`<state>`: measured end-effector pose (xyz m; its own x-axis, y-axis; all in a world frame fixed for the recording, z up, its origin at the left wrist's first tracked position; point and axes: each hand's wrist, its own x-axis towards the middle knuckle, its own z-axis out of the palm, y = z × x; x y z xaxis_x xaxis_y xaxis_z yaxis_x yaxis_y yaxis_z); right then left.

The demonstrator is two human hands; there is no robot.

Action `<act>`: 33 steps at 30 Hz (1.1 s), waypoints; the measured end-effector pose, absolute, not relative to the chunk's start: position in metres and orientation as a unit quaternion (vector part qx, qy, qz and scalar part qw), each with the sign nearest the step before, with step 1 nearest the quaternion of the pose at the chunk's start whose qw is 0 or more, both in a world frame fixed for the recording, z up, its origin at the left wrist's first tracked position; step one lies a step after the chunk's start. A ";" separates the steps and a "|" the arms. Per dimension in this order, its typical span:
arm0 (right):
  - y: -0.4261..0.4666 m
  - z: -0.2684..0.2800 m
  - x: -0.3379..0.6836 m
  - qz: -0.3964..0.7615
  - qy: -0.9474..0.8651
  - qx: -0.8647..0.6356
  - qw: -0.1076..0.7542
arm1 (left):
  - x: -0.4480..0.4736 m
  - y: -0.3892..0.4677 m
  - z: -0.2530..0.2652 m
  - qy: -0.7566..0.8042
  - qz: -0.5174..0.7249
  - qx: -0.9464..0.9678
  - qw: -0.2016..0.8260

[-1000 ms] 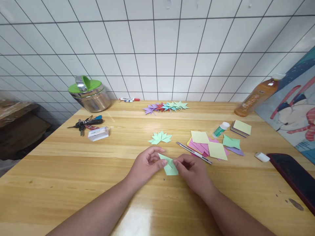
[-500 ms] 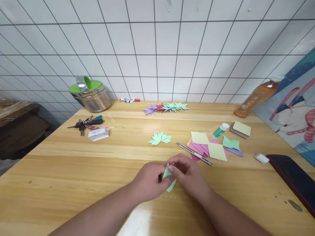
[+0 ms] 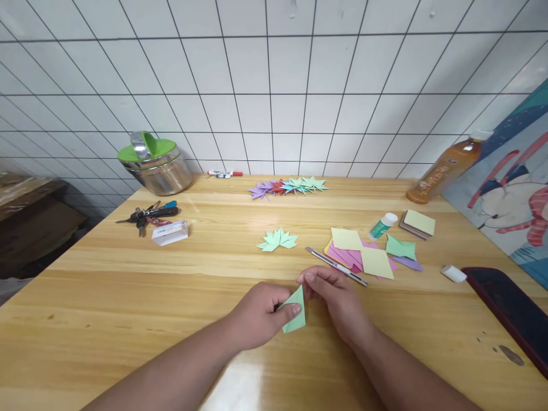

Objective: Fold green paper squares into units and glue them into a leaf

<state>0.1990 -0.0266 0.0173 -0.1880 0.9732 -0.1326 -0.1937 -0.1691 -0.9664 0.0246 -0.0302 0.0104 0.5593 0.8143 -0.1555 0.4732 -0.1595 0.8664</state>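
Note:
A folded light-green paper (image 3: 295,319) is held between the thumb and fingers of my left hand (image 3: 263,315), its pointed corner facing up. My right hand (image 3: 336,299) is closed, thumb against curled fingers, right by that corner. Whether it touches the paper or has anything in its pinch is hidden. Beyond my hands lies a pale-green leaf-like fan of folded paper (image 3: 278,240). A utility knife (image 3: 336,266) rests against a spread of pink and yellow paper squares (image 3: 377,264).
At right are a glue stick (image 3: 383,226), a stack of paper squares (image 3: 417,224), an eraser (image 3: 454,274), a phone (image 3: 509,314) and a bottle (image 3: 445,171). Colourful paper leaves (image 3: 289,187) lie near the wall. Keys (image 3: 149,215), a small box (image 3: 170,233) and a pot (image 3: 156,165) stand left.
The right fingers have moved off the front of the green paper to beside its top corner. The paper has turned, showing a broader face under my left thumb.

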 end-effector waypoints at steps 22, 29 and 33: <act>-0.027 0.017 0.198 0.553 -0.521 -0.473 0.446 | 0.028 -0.028 0.019 0.420 0.211 0.651 0.596; -0.027 0.013 0.198 0.572 -0.549 -0.465 0.394 | 0.027 -0.020 0.013 0.432 0.346 0.582 0.596; -0.027 0.013 0.196 0.529 -0.573 -0.500 0.376 | 0.028 -0.023 0.013 0.438 0.334 0.611 0.568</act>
